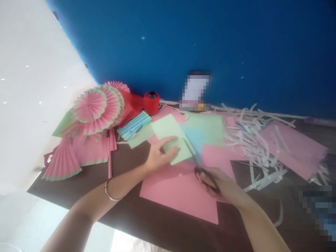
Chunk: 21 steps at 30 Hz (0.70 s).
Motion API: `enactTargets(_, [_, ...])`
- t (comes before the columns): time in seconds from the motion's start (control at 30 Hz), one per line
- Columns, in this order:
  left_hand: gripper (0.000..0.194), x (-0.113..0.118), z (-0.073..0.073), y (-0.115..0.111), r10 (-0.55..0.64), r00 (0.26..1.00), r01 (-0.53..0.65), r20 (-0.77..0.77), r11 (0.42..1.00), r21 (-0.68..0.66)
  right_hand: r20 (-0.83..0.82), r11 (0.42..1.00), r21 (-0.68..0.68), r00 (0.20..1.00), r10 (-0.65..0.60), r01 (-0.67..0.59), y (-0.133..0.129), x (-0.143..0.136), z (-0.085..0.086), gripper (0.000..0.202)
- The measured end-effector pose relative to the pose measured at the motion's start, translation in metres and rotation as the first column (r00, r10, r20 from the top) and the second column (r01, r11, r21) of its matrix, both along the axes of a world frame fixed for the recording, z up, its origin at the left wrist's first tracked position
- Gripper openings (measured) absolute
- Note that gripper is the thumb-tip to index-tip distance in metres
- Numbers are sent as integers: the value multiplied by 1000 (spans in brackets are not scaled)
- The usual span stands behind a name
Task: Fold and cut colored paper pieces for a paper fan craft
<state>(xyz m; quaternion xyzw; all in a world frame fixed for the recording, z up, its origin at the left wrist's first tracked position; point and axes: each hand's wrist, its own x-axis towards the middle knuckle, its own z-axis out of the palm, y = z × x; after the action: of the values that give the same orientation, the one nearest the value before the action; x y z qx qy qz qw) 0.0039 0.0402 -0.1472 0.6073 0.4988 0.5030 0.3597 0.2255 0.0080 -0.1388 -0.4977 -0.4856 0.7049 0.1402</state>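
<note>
A light green paper (169,129) lies over pink sheets near the middle of the table. My left hand (161,154) grips its lower left part between thumb and fingers. In my right hand (217,182) are black-handled scissors (206,179), the fingers wrapped through the loops. Their blades reach up along the paper's right edge, where a narrow strip stands slightly apart. Beneath is a large pink sheet (178,192), with a blue sheet (195,138) and another green sheet (210,126) behind.
Pink and green pleated paper fans (90,105) stand at the left, beside a red tape roll (151,103) and a blue pleated paper (135,126). White paper strips (254,140) and a pink sheet (294,147) lie at the right. A blue wall (168,45) rises behind.
</note>
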Motion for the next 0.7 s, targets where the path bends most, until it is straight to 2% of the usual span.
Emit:
enactTargets(0.47, [30, 0, 1, 1, 6, 1000, -6, 22, 1000, 5, 17, 999, -13, 999, -44, 44, 0, -3, 1, 42])
enactTargets(0.7, [32, 0, 1, 0, -6, 1000, 6, 23, 999, -34, 9, 998, -18, 998, -61, 61, 0, -2, 1, 41])
